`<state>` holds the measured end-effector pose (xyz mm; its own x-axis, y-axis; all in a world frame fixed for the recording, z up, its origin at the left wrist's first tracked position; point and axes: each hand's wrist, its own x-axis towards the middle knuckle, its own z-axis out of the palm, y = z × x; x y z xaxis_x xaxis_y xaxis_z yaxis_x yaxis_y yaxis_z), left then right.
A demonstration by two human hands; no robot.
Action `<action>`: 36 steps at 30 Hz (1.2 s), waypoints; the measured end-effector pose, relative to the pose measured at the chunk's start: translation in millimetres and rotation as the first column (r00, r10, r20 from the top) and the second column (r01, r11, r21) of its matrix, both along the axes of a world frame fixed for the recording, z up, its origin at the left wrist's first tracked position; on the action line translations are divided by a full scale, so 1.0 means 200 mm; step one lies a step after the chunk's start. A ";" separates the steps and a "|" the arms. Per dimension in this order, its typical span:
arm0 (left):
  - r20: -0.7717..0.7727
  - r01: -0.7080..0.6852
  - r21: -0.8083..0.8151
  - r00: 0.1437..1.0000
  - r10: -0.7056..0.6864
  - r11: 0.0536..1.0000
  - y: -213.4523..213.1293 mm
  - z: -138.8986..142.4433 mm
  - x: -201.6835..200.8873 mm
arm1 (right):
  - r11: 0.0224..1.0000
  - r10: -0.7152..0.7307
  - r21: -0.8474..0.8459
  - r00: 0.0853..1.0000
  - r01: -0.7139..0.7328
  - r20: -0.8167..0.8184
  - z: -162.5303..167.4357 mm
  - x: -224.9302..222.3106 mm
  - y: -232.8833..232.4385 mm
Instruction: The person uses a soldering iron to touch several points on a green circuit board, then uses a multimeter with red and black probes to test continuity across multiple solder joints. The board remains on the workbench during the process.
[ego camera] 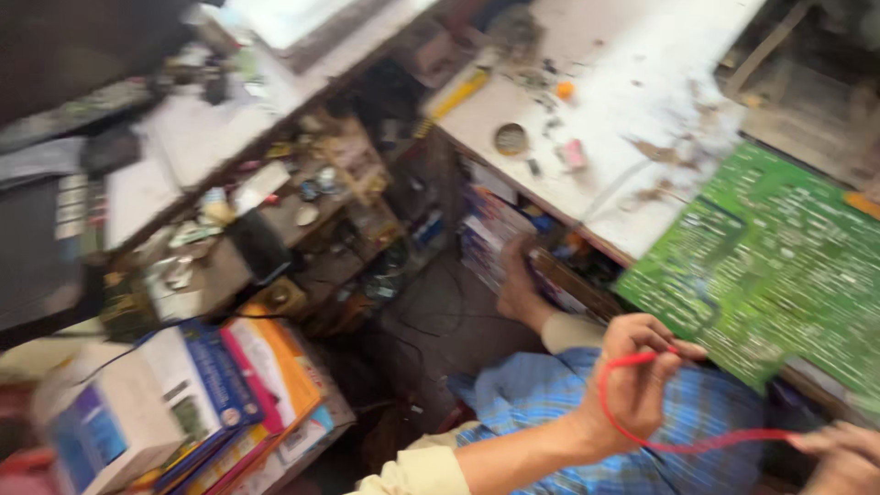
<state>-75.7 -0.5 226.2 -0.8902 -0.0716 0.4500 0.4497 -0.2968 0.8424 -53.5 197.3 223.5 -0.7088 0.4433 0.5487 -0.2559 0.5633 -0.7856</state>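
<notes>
The left hand is closed in a pinch on a thin red wire probe lead, which loops down and runs right to the right hand at the frame's lower corner. That hand touches the lead's far end, but blur hides whether it grips. Just beside the left hand, a large green printed circuit board lies tilted over the edge of the stained white table. A third hand, of another person in a blue checked shirt, reaches under the table.
</notes>
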 end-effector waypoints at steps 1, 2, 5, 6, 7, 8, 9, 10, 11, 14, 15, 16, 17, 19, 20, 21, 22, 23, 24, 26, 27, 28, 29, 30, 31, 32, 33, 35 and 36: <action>0.005 0.020 0.037 1.000 -0.021 0.999 0.00 0.00 -0.02 | 0.999 0.030 -0.032 1.000 -0.030 -0.009 0.01 0.03 -0.04; 0.015 0.055 0.084 0.998 -0.057 0.995 0.02 0.00 -0.04 | 0.997 0.054 -0.059 0.998 -0.055 -0.015 0.04 0.05 -0.07; 0.043 0.009 -0.137 0.999 -0.003 0.990 0.00 -0.01 -0.09 | 0.991 0.042 -0.129 0.999 -0.043 -0.014 0.12 0.10 -0.13; 0.003 -0.008 -0.171 1.000 0.008 0.985 -0.01 -0.02 -0.10 | 0.985 -0.006 -0.172 1.000 0.005 -0.006 0.13 0.09 -0.14; -0.098 -0.073 -0.238 0.994 0.051 0.969 -0.02 -0.03 -0.12 | 0.977 0.019 -0.213 1.000 -0.021 -0.013 0.15 0.10 -0.13; -0.055 -0.045 -0.234 0.998 0.033 0.971 -0.02 -0.04 -0.11 | 0.980 -0.018 -0.199 1.000 0.014 -0.019 0.16 0.10 -0.11; 0.004 -0.065 -0.261 0.998 0.068 0.963 -0.02 -0.05 -0.10 | 0.970 -0.011 -0.242 0.996 -0.011 -0.086 0.15 0.10 -0.09; 0.039 -0.053 -0.329 0.997 0.069 0.943 -0.04 -0.04 -0.08 | 0.959 0.000 -0.281 0.987 -0.046 -0.160 0.15 0.12 -0.06; 0.144 -0.023 -0.266 0.988 0.063 0.964 -0.03 -0.05 -0.06 | 0.933 -0.039 -0.356 0.971 -0.050 -0.237 0.14 0.12 -0.04; 0.290 0.077 -0.113 0.956 -0.041 0.991 -0.05 -0.06 -0.02 | 0.919 -0.228 -0.376 0.940 0.122 -0.252 0.15 0.16 0.12; 0.291 0.084 -0.095 0.955 -0.053 0.992 -0.05 -0.07 -0.01 | 0.911 -0.297 -0.359 0.929 0.206 -0.220 0.16 0.17 0.17; 0.294 0.083 -0.084 0.954 -0.055 0.993 -0.05 -0.07 0.02 | 0.910 -0.370 -0.272 0.910 0.314 -0.188 0.18 0.20 0.22; 0.299 0.076 -0.076 0.953 -0.050 0.994 -0.06 -0.08 0.03 | 0.893 -0.440 -0.182 0.884 0.412 -0.157 0.21 0.21 0.28; 0.256 0.060 -0.099 0.966 -0.033 0.993 -0.07 -0.11 0.05 | 0.847 -0.530 -0.030 0.836 0.531 -0.142 0.27 0.22 0.39; 0.234 0.046 -0.109 0.972 -0.019 0.993 -0.07 -0.13 0.06 | 0.828 -0.550 0.029 0.820 0.561 -0.155 0.30 0.21 0.44; 0.197 0.037 -0.118 0.980 -0.013 0.992 -0.08 -0.14 0.06 | 0.807 -0.566 0.087 0.807 0.584 -0.168 0.33 0.21 0.46; 0.160 0.021 -0.128 0.987 -0.001 0.992 -0.07 -0.16 0.05 | 0.849 -0.520 0.007 0.839 0.528 -0.161 0.34 0.21 0.47; 0.122 -0.005 -0.144 0.992 0.023 0.990 -0.08 -0.16 0.04 | 0.886 -0.463 -0.077 0.873 0.456 -0.155 0.35 0.21 0.46; 0.040 -0.113 -0.284 0.991 0.130 0.952 -0.08 -0.17 0.02 | 0.915 -0.392 -0.168 0.908 0.367 -0.148 0.34 0.20 0.44; -0.118 -0.264 -0.425 0.964 0.236 0.866 -0.08 -0.17 -0.03 | 0.968 -0.182 -0.200 0.974 0.153 -0.133 0.32 0.18 0.33; -0.187 -0.296 -0.428 0.953 0.237 0.854 -0.08 -0.16 -0.07 | 0.975 -0.071 -0.220 0.988 0.040 -0.134 0.31 0.17 0.27; -0.148 -0.295 -0.409 0.955 0.256 0.864 -0.06 -0.15 -0.09 | 0.987 0.009 -0.161 0.996 -0.023 -0.088 0.29 0.15 0.20; -0.111 -0.291 -0.384 0.957 0.269 0.876 -0.05 -0.13 -0.11 | 0.992 0.081 -0.099 0.996 -0.085 -0.043 0.27 0.12 0.13; -0.055 -0.245 -0.350 0.969 0.242 0.904 -0.05 -0.11 -0.13 | 0.989 0.142 -0.034 0.990 -0.142 0.002 0.27 0.10 0.07; -0.001 -0.193 -0.307 0.979 0.202 0.932 -0.04 -0.08 -0.14 | 0.979 0.196 -0.056 0.981 -0.195 0.006 0.26 0.08 0.01; -0.015 -0.176 -0.273 0.984 0.179 0.946 -0.04 -0.05 -0.15 | 0.968 0.242 -0.071 0.970 -0.241 0.008 0.26 0.06 -0.03; -0.029 -0.152 -0.235 0.988 0.149 0.960 -0.04 -0.02 -0.17 | 0.957 0.282 -0.082 0.959 -0.280 0.010 0.27 0.04 -0.07; -0.062 -0.140 -0.270 0.990 0.128 0.952 -0.07 0.04 -0.18 | 0.938 0.332 -0.113 0.943 -0.328 0.019 0.29 0.01 -0.12; -0.085 -0.160 -0.342 0.987 0.139 0.926 -0.08 0.08 -0.20 | 0.929 0.354 -0.127 0.935 -0.348 0.024 0.30 0.00 -0.14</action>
